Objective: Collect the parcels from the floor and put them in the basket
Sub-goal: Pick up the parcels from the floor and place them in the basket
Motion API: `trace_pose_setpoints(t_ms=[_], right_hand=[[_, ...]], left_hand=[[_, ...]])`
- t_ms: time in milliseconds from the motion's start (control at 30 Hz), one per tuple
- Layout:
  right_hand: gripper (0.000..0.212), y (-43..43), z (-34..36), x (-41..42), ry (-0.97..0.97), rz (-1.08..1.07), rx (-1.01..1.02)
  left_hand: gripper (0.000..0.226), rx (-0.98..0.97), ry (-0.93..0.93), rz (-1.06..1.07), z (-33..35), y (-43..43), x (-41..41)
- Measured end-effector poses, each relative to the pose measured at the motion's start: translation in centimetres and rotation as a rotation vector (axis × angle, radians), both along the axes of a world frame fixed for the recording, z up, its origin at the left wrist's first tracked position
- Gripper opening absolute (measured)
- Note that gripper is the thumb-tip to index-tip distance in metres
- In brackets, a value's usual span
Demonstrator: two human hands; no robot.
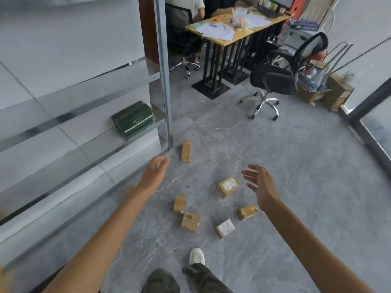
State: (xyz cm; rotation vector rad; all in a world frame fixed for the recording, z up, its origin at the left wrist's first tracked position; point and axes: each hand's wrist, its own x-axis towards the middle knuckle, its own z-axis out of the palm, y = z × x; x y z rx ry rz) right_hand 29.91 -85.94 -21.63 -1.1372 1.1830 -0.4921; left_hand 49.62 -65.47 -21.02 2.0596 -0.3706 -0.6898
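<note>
On the floor [296,166], at least six parcels [228,186] are left scattered mid-floor; no basket is shown, so collection is judged barely begun. The left hand [155,172] and right hand [261,187] are held apart above them, fingers open, nothing gripped.

I see tan parcels [228,186] below my right fingers [248,173], glossy under clear tape; two carry white labels with dark print. The floor [296,187] is grey marble, veined white. Left of my left fingers [164,160] sits a dark green box [132,118] with pale lettering. Far beyond them are a yellow-wood desk [247,34] on black legs and black chairs [275,79]. Shoe [197,255] white, trousers [203,278] olive.
</note>
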Motion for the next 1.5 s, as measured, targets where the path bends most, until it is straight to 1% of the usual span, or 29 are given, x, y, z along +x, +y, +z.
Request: trace_pose_setpoints(t_ms=[133,333,533,700,800,900,1000,1133,1267,1333,1400,1500], right_hand=[[0.029,-3.6,-1.2,4.6,0.045,0.029,0.053],[0.029,-6.9,-4.0,11.4,0.081,0.03,0.111],[0.032,-9.7,-7.5,14.2,0.156,-0.106,0.231],[0.029,-13.2,-11.8,14.0,0.241,-0.208,0.304],[0.027,-15.7,-16.0,13.1,0.326,-0.245,0.331],[0.027,-18.0,-22.3,12.2,0.388,-0.254,0.346],[0.024,-19.2,-31.3,11.2,0.417,-0.258,0.394],[0.026,-20.4,-46.8,9.9,0.432,-0.282,0.457],[0.026,-22.6,-62.5,8.8,0.474,-0.281,0.447],[0.032,-25.0,-69.6,8.8,0.471,-0.296,0.42],[0.043,-27.4,-75.7,9.1,0.454,-0.312,0.404],[0.058,-29.6,-82.4,10.7,0.421,-0.303,0.434]], left_hand=[[0.043,0.025,0.035,0.051,-0.7,-2.1,3.8],[0.037,0.063,0.06,0.061,-2.5,-4.8,11.4],[0.035,0.138,0.114,-0.068,-5.6,-10.4,16.8],[0.032,0.238,0.189,-0.255,-11.0,-17.3,16.6],[0.028,0.347,0.229,-0.339,-15.6,-21.5,16.0],[0.028,0.453,0.252,-0.438,-22.4,-25.7,15.5],[0.029,0.526,0.237,-0.576,-31.7,-29.2,15.3],[0.035,0.566,0.195,-0.712,-47.3,-33.8,16.3],[0.045,0.561,0.133,-0.774,-62.6,-38.5,15.1],[0.055,0.503,0.106,-0.816,-69.8,-42.0,13.9],[0.063,0.439,0.096,-0.822,-75.7,-45.5,12.0],[0.067,0.394,0.166,-0.804,-82.2,-48.8,8.3]])
